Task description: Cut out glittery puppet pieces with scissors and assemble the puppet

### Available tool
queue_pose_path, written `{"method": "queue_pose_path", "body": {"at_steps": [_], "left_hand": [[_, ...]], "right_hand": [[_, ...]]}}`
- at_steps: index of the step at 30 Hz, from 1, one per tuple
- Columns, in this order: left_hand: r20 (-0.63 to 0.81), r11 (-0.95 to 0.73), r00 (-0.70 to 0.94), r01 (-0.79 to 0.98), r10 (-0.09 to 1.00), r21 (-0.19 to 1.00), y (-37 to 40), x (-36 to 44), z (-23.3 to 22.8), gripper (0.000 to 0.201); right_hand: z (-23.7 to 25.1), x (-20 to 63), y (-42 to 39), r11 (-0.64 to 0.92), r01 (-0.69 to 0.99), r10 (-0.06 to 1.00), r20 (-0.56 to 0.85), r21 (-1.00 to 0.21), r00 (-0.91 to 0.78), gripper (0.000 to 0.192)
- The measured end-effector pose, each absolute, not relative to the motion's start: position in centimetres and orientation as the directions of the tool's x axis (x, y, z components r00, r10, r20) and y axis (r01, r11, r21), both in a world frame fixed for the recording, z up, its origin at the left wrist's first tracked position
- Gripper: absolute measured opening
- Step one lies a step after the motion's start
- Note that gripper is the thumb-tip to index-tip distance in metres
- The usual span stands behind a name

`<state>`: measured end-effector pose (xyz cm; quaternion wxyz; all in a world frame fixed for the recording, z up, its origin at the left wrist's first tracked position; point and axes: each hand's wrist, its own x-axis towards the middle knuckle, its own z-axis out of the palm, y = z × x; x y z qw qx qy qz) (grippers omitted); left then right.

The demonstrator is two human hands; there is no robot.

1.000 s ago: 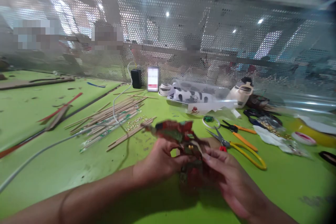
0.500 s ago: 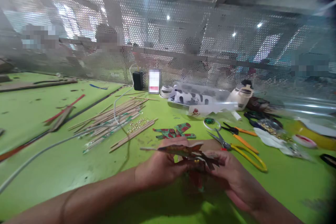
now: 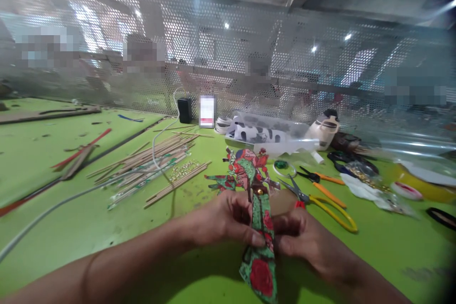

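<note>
A flat painted cut-out figure (image 3: 262,266), green with red patches, is held up above the green table between my two hands. Its upper part shows a pink and red body with ragged edges, and a gold-coloured fastener sits near its middle. My left hand (image 3: 231,221) pinches it from the left, thumb across the front. From the right, my right hand (image 3: 302,235) grips its edge with thumb and fingers. Behind it on the table lie more green and red cut-out pieces (image 3: 221,182). Right of the figure are scissors with yellow handles (image 3: 331,209).
Thin wooden sticks (image 3: 142,159), some in clear wrapping, lie left of centre beside gold fasteners (image 3: 185,169). A white cable (image 3: 64,199) crosses the left side. Orange-handled pliers (image 3: 329,187), a yellow tape roll (image 3: 431,187) and a clear plastic box (image 3: 270,133) stand on the right. A phone (image 3: 207,111) stands at the back.
The cut-out figure has swung from nearly edge-on to facing me, with its green strip hanging down toward me. Both hands have shifted their grip to that strip.
</note>
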<state>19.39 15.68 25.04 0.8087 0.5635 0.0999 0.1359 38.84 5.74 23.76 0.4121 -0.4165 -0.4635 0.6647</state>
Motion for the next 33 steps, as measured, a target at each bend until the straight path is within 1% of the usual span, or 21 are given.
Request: {"method": "queue_pose_path", "body": {"at_steps": [4,7,14,17,19,22,26,28,33], "left_hand": [[-0.035,0.349,0.954,-0.075,0.298,0.934,15.6,19.4,25.2,0.025],[-0.041,0.334,0.961,-0.054,0.273,0.941,15.6,19.3,25.1,0.024],[-0.078,0.323,0.966,-0.006,0.248,0.946,15.4,19.2,25.3,0.029],[-0.097,0.346,0.966,0.008,0.24,0.938,15.4,19.2,25.3,0.031],[-0.112,0.34,0.967,0.028,0.23,0.94,15.4,19.1,25.2,0.033],[-0.113,0.324,0.969,0.037,0.219,0.945,15.5,19.0,25.1,0.035],[-0.104,0.323,0.972,0.031,0.209,0.946,15.6,19.1,24.9,0.035],[-0.092,0.327,0.973,0.019,0.212,0.945,15.5,19.1,24.9,0.035],[-0.068,0.311,0.973,-0.004,0.223,0.95,15.5,19.1,24.8,0.032]], "right_hand": [[23.3,38.6,5.6,-0.245,-0.213,0.934,-0.172,-0.946,-0.312,0.03],[23.3,38.4,5.6,-0.225,-0.219,0.928,-0.14,-0.949,-0.346,0.029],[23.8,38.2,5.2,-0.206,-0.202,0.917,-0.117,-0.958,-0.38,0.038],[24.0,38.2,5.1,-0.215,-0.203,0.918,-0.127,-0.955,-0.375,0.044],[24.1,38.1,5.1,-0.222,-0.186,0.914,-0.138,-0.957,-0.381,0.045],[24.5,38.1,5.0,-0.227,-0.167,0.909,-0.147,-0.96,-0.39,0.042],[24.4,38.1,4.9,-0.22,-0.172,0.904,-0.134,-0.96,-0.407,0.028],[24.1,38.2,4.9,-0.21,-0.168,0.904,-0.126,-0.963,-0.409,0.025],[23.5,38.3,5.0,-0.193,-0.151,0.902,-0.115,-0.969,-0.416,0.029]]}}
